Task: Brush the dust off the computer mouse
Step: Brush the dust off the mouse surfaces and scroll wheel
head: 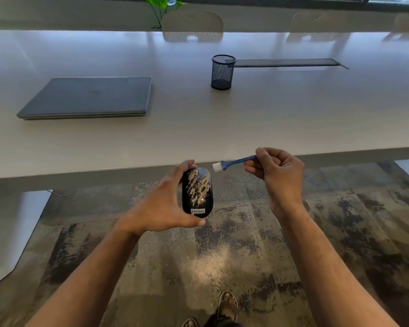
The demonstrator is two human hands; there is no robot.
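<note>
A black computer mouse (pixel 197 193) with a white label near its lower end carries streaks of tan dust across its top. My left hand (pixel 162 208) grips it from the left side, fingers over its far end and thumb under its near end, holding it in the air just in front of the table edge. My right hand (pixel 278 174) pinches the handle of a small blue brush (pixel 234 161) with white bristles. The bristles point left and hover just above and to the right of the mouse's far end, not touching it.
The long white table (pixel 198 128) lies ahead with a closed grey laptop (pixel 87 97) at the left, a dark mesh pen cup (pixel 222 72) in the middle and a cable slot (pixel 286 63) behind it. Chairs stand at the far side. Patterned floor and my sandalled feet lie below.
</note>
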